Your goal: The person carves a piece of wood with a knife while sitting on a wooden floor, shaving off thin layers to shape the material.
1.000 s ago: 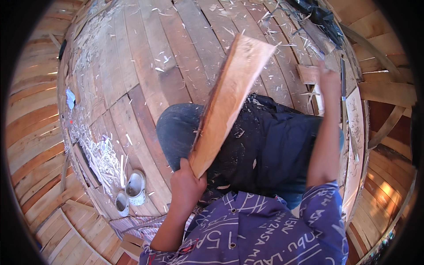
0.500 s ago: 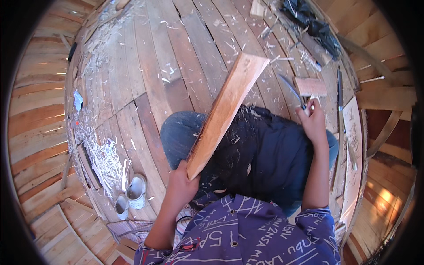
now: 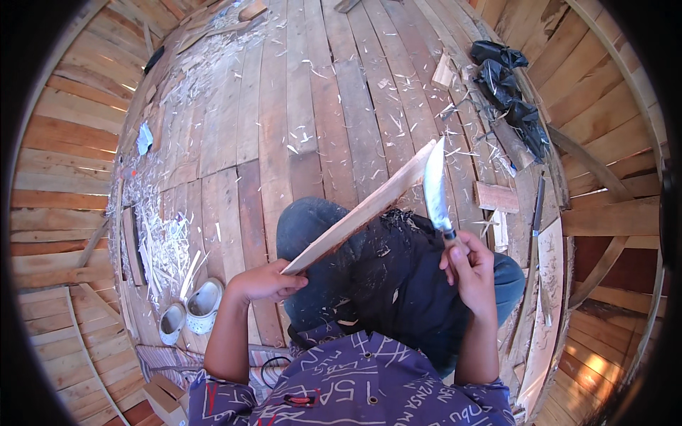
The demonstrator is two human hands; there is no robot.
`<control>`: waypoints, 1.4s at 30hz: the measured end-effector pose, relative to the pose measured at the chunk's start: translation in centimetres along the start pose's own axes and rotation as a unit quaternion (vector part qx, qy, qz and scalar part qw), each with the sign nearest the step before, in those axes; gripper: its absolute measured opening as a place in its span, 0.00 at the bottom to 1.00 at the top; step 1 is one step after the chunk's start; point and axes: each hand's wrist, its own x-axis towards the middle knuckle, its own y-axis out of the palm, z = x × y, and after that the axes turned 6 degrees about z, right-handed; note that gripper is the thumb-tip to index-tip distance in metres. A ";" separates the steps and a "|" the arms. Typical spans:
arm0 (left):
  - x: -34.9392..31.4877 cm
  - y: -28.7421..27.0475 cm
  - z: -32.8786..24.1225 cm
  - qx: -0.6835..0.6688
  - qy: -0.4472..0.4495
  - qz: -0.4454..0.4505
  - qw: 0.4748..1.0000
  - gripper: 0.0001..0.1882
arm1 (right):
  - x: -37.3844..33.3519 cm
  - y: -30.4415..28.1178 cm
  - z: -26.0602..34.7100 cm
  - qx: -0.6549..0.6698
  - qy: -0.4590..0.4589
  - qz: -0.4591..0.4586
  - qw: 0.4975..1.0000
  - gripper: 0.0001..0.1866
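My left hand [image 3: 264,280] is closed around the lower end of a long wooden board [image 3: 355,216], which slants up and right above my lap. One narrow face of the board shows, with rough, dark bark-like wood along its underside. My right hand [image 3: 469,266] grips the handle of a knife [image 3: 435,192] with a broad curved blade. The blade points upward beside the board's far end, overlapping its tip in view; whether they touch I cannot tell. Dark cloth [image 3: 405,284] covers my lap beneath both.
Wood shavings [image 3: 167,241] litter the plank floor [image 3: 284,106]. Pale clogs [image 3: 204,305] stand at left. On the right lie a small wooden block [image 3: 496,197], a long dark-handled tool [image 3: 538,206], a pale plank [image 3: 547,305] and black plastic bags [image 3: 501,85]. A cardboard box [image 3: 165,397] sits lower left.
The board has been turned from its broad face to a narrow edge and tilted further right. My right hand has brought the knife inward from the right, its blade now upright near the board's end.
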 end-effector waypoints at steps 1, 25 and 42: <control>0.1 -0.3 -0.1 0.008 -0.008 0.003 1.000 0.12 | 0.4 0.3 0.7 0.001 0.012 -0.014 1.000 0.12; 1.4 -0.4 -3.6 0.273 -0.089 -0.034 0.957 0.19 | 0.8 4.4 -2.1 -0.101 0.099 0.069 0.988 0.13; 1.2 0.2 -3.7 0.338 -0.039 -0.064 0.938 0.28 | 1.1 4.8 -1.5 -0.206 -0.031 0.032 0.977 0.10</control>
